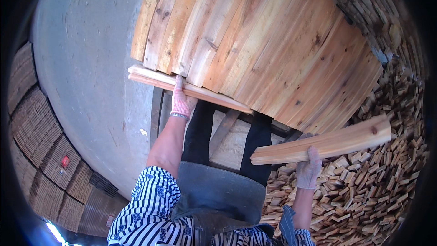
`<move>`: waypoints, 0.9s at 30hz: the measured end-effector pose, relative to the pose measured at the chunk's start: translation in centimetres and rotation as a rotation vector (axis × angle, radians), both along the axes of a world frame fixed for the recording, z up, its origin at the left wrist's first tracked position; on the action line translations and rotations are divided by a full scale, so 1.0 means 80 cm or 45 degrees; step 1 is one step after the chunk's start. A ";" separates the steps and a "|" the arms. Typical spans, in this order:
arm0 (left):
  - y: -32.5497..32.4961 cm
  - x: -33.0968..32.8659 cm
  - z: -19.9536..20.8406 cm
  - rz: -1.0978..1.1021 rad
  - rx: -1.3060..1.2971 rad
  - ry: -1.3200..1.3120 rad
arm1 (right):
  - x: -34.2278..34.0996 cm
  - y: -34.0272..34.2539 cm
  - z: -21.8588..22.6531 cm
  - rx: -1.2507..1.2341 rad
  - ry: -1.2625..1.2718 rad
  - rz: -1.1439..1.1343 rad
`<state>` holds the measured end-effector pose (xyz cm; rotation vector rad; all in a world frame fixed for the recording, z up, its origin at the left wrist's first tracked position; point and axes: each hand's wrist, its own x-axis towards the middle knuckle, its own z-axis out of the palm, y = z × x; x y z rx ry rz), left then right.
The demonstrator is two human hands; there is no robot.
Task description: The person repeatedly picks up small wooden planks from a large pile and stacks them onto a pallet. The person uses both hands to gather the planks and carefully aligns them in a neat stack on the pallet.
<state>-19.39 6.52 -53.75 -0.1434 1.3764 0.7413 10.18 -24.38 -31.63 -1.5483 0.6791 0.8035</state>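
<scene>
My left hand (180,102), in a pinkish knit glove, is closed over a narrow wooden board (218,97). That board lies along the near ends of a row of planks (268,50), slightly aslant. The planks are laid side by side, pale on the left and more orange on the right, with dark knots. To the right, my gloved right hand (309,168) grips a short wooden plank (350,137) from below, clear of the row. This plank has a knot near its right end. My right fingertips are partly hidden behind it.
A big heap of loose wood pieces (364,177) spreads at the right, with stacked wood (382,18) behind it. Grey floor (91,64) stretches along the left. Bundled stacks of thin wood (45,146) stand at the far left. A dark frame (157,109) shows under the planks.
</scene>
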 end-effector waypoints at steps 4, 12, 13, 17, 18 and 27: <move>-0.016 -0.039 0.019 0.023 -0.135 0.019 | 0.020 0.006 -0.010 -0.165 -0.065 0.153; 0.010 0.022 0.014 0.157 -0.101 -0.139 | 0.027 0.015 -0.005 -0.131 0.027 0.265; 0.012 0.024 0.009 0.114 -0.090 -0.117 | 0.029 0.025 -0.004 -0.151 -0.031 0.287; -0.005 -0.031 -0.009 -0.255 -0.026 0.006 | 0.062 0.026 -0.022 -0.399 -0.124 0.718; -0.017 -0.038 -0.003 -0.125 -0.196 -0.089 | 0.071 0.028 -0.025 -0.554 -0.168 0.865; 0.002 0.013 -0.006 -0.176 -0.188 -0.066 | 0.114 0.107 -0.110 -1.291 -0.395 1.337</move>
